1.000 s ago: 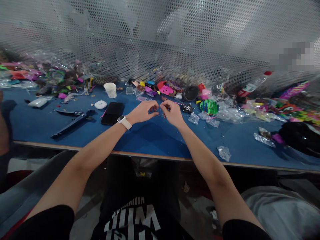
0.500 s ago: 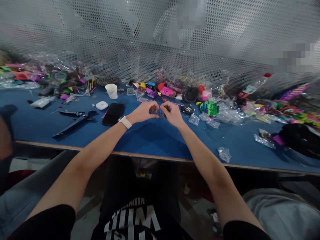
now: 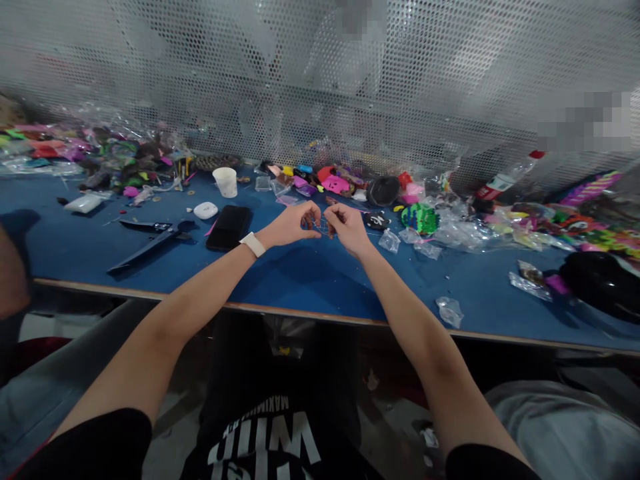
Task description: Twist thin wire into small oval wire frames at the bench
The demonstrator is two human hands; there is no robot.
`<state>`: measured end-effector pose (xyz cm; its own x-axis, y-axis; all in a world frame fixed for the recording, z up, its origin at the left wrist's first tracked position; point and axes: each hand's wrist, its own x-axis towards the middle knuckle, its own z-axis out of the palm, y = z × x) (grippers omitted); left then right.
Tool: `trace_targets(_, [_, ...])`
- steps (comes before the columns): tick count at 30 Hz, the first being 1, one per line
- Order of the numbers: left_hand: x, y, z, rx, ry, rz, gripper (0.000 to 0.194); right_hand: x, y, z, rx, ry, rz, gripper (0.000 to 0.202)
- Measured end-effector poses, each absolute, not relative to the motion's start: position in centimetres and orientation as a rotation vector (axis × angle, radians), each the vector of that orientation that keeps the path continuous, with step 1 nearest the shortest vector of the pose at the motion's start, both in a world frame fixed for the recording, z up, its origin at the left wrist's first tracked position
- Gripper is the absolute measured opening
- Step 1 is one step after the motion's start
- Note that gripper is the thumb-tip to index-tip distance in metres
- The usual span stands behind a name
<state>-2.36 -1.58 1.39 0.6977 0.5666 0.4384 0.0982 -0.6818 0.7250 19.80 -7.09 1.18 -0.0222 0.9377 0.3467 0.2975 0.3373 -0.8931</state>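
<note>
My left hand [image 3: 295, 223] is above the blue tabletop, fingers curled and thumb pointing at my right hand. My right hand [image 3: 347, 227] faces it with thumb and fingertips pinched together. Thin pale strands [image 3: 324, 227] run between the fingertips of both hands; whether they are thread or fine wire, I cannot tell. Both sets of fingertips look dark. Just right of my right hand are a black piece with white marks [image 3: 377, 220] and a small clear plastic bag [image 3: 389, 241]. Left of my left hand lies a black phone [image 3: 229, 227].
Along the perforated metal panel [image 3: 280, 87] stand a white cup [image 3: 225, 182] and many colourful pieces. Black scissors-like tools [image 3: 150, 248] and a white case [image 3: 205, 211] lie left. At right are a bottle [image 3: 507, 179] and a black rounded object [image 3: 600, 283]. Another person's arm [image 3: 11, 277] shows at far left.
Both hands keep almost the same place and pose. The pale strands between them show more clearly now, and my left wrist has turned slightly. The view has shifted a little.
</note>
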Motion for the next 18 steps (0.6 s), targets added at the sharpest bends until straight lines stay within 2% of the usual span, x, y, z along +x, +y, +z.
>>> trace_targets(7, [-0.9,-2.1,0.0,1.842,0.415,0.955,0.040,19.6,-6.9,0.9,-1.113,-1.407,0.817,0.073])
trace_targets(13, [-0.3,-2.1,-0.8,1.822,0.439,0.973,0.038,20.1,-6.8,0.8,-1.091,-1.426,0.819,0.073])
trace_targets(15, [-0.1,-2.1,-0.9,1.777,0.433,0.982,0.042,20.3,-6.9,0.9,-1.130,-1.481,0.752,0.071])
trace_targets(18, [0.0,-2.2,-0.9,1.600,0.397,0.991,0.054,20.6,-7.2,1.3,-1.187,-1.608,0.412,0.060])
